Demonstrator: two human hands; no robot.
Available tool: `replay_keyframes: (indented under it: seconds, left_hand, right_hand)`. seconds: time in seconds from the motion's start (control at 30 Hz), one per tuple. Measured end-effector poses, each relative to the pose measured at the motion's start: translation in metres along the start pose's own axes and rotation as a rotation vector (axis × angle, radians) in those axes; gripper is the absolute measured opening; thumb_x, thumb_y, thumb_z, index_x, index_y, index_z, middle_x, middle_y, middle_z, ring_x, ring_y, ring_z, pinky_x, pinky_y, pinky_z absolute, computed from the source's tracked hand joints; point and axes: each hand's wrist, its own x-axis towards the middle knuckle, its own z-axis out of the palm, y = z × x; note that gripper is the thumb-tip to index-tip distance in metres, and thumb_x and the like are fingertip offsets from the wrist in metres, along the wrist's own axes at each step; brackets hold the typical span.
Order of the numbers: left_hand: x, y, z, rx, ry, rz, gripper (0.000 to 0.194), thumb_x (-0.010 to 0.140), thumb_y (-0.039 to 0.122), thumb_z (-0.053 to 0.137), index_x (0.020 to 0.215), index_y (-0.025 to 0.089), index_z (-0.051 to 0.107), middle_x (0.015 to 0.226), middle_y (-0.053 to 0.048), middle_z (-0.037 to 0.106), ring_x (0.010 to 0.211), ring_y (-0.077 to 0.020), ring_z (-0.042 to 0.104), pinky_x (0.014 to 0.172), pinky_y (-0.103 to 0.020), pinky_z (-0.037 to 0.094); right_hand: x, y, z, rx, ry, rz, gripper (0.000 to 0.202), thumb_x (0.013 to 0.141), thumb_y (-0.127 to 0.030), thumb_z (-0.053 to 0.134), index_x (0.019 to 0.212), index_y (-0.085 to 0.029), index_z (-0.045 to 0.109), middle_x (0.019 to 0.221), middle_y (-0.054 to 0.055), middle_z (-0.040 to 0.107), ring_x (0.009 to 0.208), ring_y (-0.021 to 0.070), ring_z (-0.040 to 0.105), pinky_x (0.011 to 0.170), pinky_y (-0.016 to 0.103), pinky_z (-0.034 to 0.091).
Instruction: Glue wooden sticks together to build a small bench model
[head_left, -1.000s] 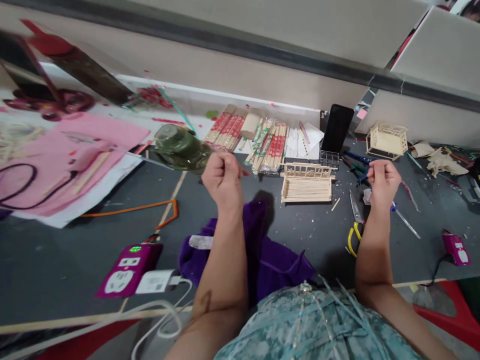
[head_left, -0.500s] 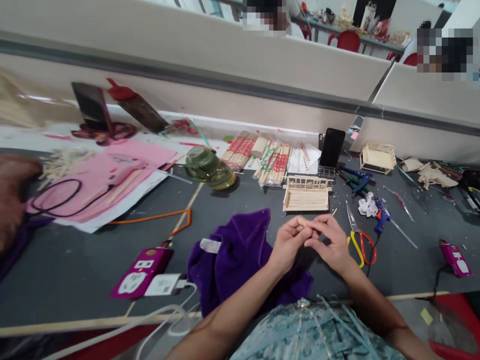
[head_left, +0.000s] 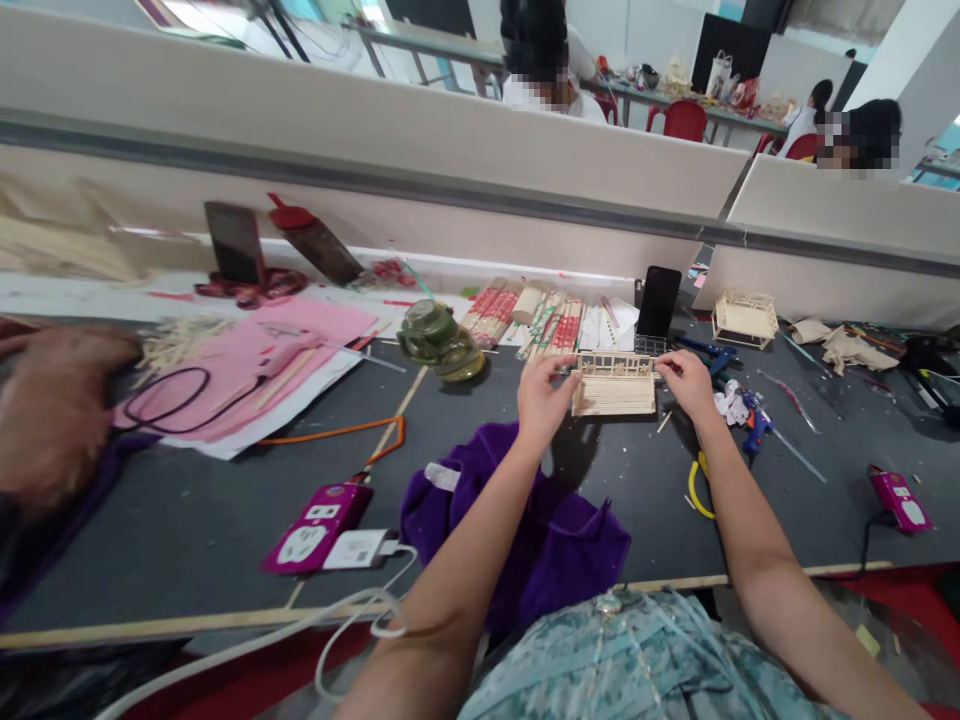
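A miniature bench-like model made of pale wooden sticks [head_left: 613, 395] sits on the dark table, with a slatted base and a low railing along its back. At its left end is my left hand [head_left: 544, 402], thumb and fingers closed on the edge. My right hand [head_left: 688, 384] pinches the railing's right end between thumb and fingertips. Behind the model stands a phone [head_left: 660, 302] on a small wire rack. Below my forearms lies a crumpled purple cloth [head_left: 465, 500]. Scissors with yellow handles [head_left: 699, 490] are partly hidden by my right forearm.
Bundled sticks [head_left: 559, 325] and a green glass jar [head_left: 441, 340] stand toward the back. A second stick model [head_left: 745, 318] and a blue glue gun [head_left: 757, 420] are on the right. Another person's blurred hand [head_left: 60, 400] is at far left, near pink sheets [head_left: 330, 318].
My hands were together in front of the model, fingertips touching. They have moved forward and apart, onto the model's two ends. The view has tilted up slightly.
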Motion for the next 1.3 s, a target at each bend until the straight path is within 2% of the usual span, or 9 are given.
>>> replay_keyframes:
  seconds: [0.07, 0.13, 0.3, 0.43, 0.63, 0.87, 1.3]
  left_hand:
    - [0.027, -0.011, 0.001, 0.257, 0.006, 0.094, 0.019, 0.081, 0.023, 0.070, 0.100, 0.022, 0.074, 0.113, -0.010, 0.071, 0.119, -0.0312, 0.061, 0.110, -0.048, 0.044]
    - [0.043, -0.020, 0.006, 0.384, -0.028, 0.160, 0.018, 0.083, 0.022, 0.069, 0.101, 0.021, 0.073, 0.120, -0.012, 0.070, 0.124, -0.0329, 0.058, 0.113, -0.048, 0.041]
    - [0.053, -0.032, 0.025, 0.515, -0.104, 0.232, 0.013, 0.085, 0.020, 0.066, 0.097, 0.019, 0.072, 0.117, -0.015, 0.068, 0.123, -0.0345, 0.057, 0.111, -0.047, 0.042]
    - [0.058, -0.035, 0.036, 0.526, -0.127, 0.228, 0.012, 0.085, 0.019, 0.066, 0.095, 0.020, 0.071, 0.113, -0.014, 0.068, 0.121, -0.0354, 0.057, 0.109, -0.047, 0.043]
    - [0.064, -0.039, 0.041, 0.508, -0.150, 0.216, 0.009, 0.084, 0.017, 0.064, 0.089, 0.022, 0.069, 0.109, -0.013, 0.068, 0.115, -0.0339, 0.060, 0.105, -0.046, 0.045]
    - [0.064, -0.042, 0.044, 0.466, -0.169, 0.221, 0.011, 0.084, 0.014, 0.061, 0.086, 0.022, 0.069, 0.105, -0.010, 0.070, 0.110, -0.0295, 0.063, 0.102, -0.043, 0.047]
    - [0.067, -0.048, 0.041, 0.446, -0.185, 0.194, 0.013, 0.084, 0.016, 0.063, 0.088, 0.024, 0.072, 0.097, -0.008, 0.077, 0.102, -0.0303, 0.067, 0.101, -0.045, 0.046]
  right_hand:
    - [0.025, 0.008, 0.010, -0.044, -0.038, 0.006, 0.014, 0.091, -0.022, 0.062, 0.088, -0.022, 0.076, 0.092, 0.005, 0.071, 0.091, 0.0220, 0.061, 0.087, 0.033, 0.046]
    - [0.040, 0.012, 0.022, -0.075, -0.058, 0.009, 0.014, 0.091, -0.021, 0.063, 0.087, -0.022, 0.077, 0.092, 0.006, 0.070, 0.092, 0.0226, 0.060, 0.087, 0.033, 0.044]
    - [0.056, 0.014, 0.040, -0.135, -0.114, 0.016, 0.013, 0.091, -0.022, 0.066, 0.087, -0.023, 0.078, 0.092, 0.005, 0.068, 0.093, 0.0228, 0.057, 0.084, 0.032, 0.042]
    - [0.061, 0.019, 0.044, -0.155, -0.151, 0.020, 0.011, 0.090, -0.021, 0.067, 0.088, -0.024, 0.078, 0.096, 0.006, 0.069, 0.096, 0.0233, 0.058, 0.083, 0.032, 0.042]
    - [0.063, 0.024, 0.047, -0.155, -0.182, 0.018, 0.011, 0.090, -0.020, 0.068, 0.087, -0.025, 0.077, 0.097, 0.005, 0.071, 0.096, 0.0224, 0.060, 0.085, 0.032, 0.043]
    - [0.065, 0.030, 0.049, -0.137, -0.190, 0.012, 0.013, 0.089, -0.018, 0.064, 0.086, -0.023, 0.076, 0.094, 0.004, 0.071, 0.091, 0.0204, 0.061, 0.082, 0.030, 0.044]
    - [0.068, 0.029, 0.047, -0.098, -0.212, -0.040, 0.014, 0.085, -0.016, 0.063, 0.082, -0.021, 0.075, 0.087, 0.003, 0.069, 0.086, 0.0194, 0.060, 0.081, 0.029, 0.044]
